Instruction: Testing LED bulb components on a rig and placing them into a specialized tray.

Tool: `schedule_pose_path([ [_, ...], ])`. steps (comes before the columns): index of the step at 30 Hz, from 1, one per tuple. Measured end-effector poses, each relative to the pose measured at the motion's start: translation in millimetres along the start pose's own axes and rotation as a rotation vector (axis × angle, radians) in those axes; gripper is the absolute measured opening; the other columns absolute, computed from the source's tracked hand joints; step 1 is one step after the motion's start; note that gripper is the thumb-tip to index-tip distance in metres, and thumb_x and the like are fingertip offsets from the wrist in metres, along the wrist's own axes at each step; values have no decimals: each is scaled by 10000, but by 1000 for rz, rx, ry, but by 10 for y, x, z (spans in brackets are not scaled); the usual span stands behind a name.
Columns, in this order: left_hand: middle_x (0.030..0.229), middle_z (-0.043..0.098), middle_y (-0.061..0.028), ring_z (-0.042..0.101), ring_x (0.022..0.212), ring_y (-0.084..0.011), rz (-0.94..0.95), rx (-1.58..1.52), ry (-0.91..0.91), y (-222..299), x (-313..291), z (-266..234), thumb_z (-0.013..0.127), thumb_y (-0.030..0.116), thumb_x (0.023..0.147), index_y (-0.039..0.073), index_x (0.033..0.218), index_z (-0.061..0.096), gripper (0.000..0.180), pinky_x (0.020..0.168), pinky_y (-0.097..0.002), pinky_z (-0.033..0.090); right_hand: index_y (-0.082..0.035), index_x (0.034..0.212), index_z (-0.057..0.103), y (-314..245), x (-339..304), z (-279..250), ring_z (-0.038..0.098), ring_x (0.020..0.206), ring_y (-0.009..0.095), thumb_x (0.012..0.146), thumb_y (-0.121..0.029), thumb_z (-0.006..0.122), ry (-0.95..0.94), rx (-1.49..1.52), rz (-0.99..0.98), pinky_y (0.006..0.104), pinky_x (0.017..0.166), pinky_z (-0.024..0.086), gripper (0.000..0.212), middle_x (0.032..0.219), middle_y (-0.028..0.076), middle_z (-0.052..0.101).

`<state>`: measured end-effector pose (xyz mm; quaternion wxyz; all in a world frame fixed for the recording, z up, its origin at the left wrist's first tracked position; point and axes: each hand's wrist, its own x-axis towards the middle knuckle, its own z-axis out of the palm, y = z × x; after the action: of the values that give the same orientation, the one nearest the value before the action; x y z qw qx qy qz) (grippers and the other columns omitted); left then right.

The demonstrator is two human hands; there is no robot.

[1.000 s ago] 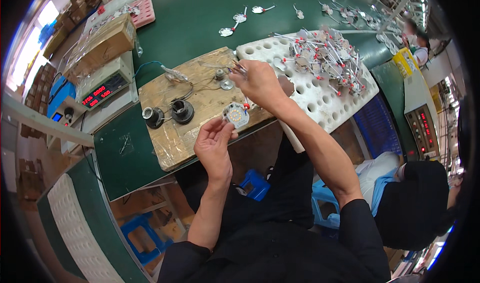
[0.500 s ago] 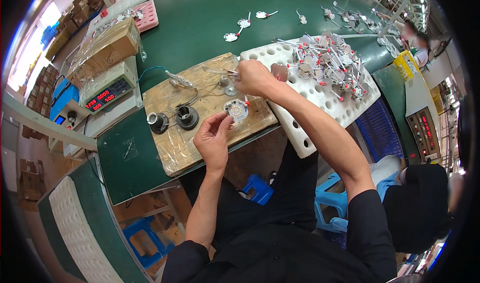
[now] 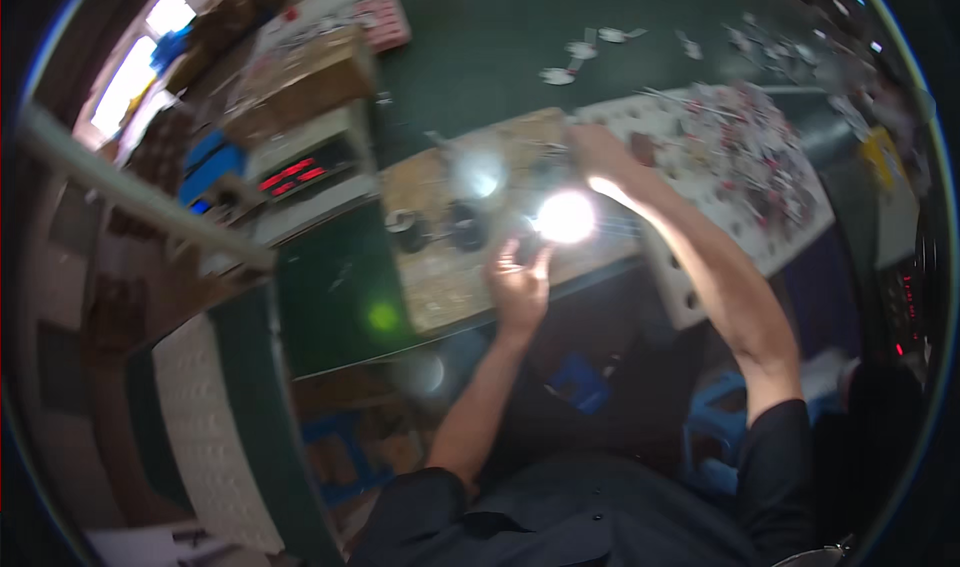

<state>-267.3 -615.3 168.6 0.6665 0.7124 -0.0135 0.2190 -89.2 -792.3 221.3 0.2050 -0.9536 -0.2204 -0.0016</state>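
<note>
A small round LED board (image 3: 566,217) glows brilliant white over the wooden board (image 3: 445,297), its details lost in glare. My left hand (image 3: 520,282) pinches it at its lower left edge, thumb and fingers closed. Beyond it, my right hand (image 3: 603,152) is closed near the far right of the wooden board; what it grips is too blurred to make out. Two dark round lamp sockets, a left one (image 3: 408,230) and a right one (image 3: 466,227), stand on the wooden board left of the light.
On the right, a white foam block (image 3: 680,292) with holes carries a heap of wired LED boards (image 3: 740,142). More wired boards (image 3: 583,50) lie on the green table (image 3: 480,27). A meter with red digits (image 3: 305,177) and a cardboard box (image 3: 300,82) stand left.
The LED board has gone from unlit to brightly lit, and the picture has darkened around it. My view has shifted, so everything sits further right. Both hands keep their places over the wooden board.
</note>
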Motion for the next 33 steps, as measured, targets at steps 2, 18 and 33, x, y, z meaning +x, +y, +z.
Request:
schedule_pose_path([
  [2, 949, 711, -82, 642, 869, -111, -101, -240, 21, 113, 20, 13, 768, -3, 844, -30, 1046, 682, 221, 797, -274, 529, 62, 766, 683, 16, 3, 7, 704, 768, 410, 639, -143, 743, 40, -184, 67, 464, 672, 553, 249, 773, 272, 676],
  [18, 906, 680, -36, 590, 841, -85, -44, -249, -5, 288, 62, -23, 717, 7, 892, -33, 985, 659, 117, 787, -258, 497, 85, 727, 665, -552, -131, -348, 694, 713, 413, 646, -153, 751, -34, -201, 84, 451, 664, 557, 265, 716, 281, 657],
  [33, 864, 670, -6, 567, 817, -67, -51, -243, 4, 198, 54, -6, 738, 19, 883, -17, 940, 669, 97, 770, -243, 484, 106, 663, 628, -77, 48, -49, 692, 683, 413, 609, -204, 785, -20, 84, -40, 459, 637, 551, 351, 664, 289, 638],
])
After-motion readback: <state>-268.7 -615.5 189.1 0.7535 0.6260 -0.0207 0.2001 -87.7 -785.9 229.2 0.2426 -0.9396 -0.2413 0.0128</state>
